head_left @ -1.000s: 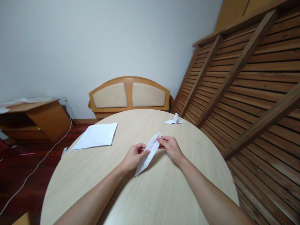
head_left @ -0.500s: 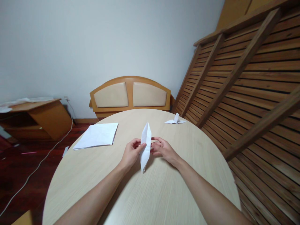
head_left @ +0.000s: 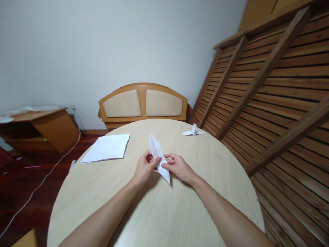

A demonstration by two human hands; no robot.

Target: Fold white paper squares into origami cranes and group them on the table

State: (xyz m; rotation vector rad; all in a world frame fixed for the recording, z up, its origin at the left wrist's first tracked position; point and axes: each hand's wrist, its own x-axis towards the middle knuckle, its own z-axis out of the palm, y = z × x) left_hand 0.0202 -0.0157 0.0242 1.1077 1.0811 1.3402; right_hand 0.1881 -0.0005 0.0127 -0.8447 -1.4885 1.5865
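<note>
A long white piece of folded paper (head_left: 157, 149), pointed at both ends, is held just above the round table (head_left: 144, 219). My left hand (head_left: 144, 167) pinches its left edge, the thumb on top and the other fingers curled behind. On the opposite edge my right hand (head_left: 181, 168) has closed, its thumb lying on the paper's lower half. The paper slants, with its upper tip towards the left and its lower tip towards the right. Fingers behind the sheet are partly hidden.
A finished paper crane (head_left: 193, 130) stands at the table's far right. Towards the far left lies a stack of white paper (head_left: 106, 148). Slatted wooden panels (head_left: 280, 103) lean along the right side. A headboard (head_left: 142, 103) is behind the table, and a white cable (head_left: 43, 180) crosses the floor.
The folded paper has turned from nearly upright to a slant, its far tip moving left and its near tip right. My right thumb has come onto its front face.
</note>
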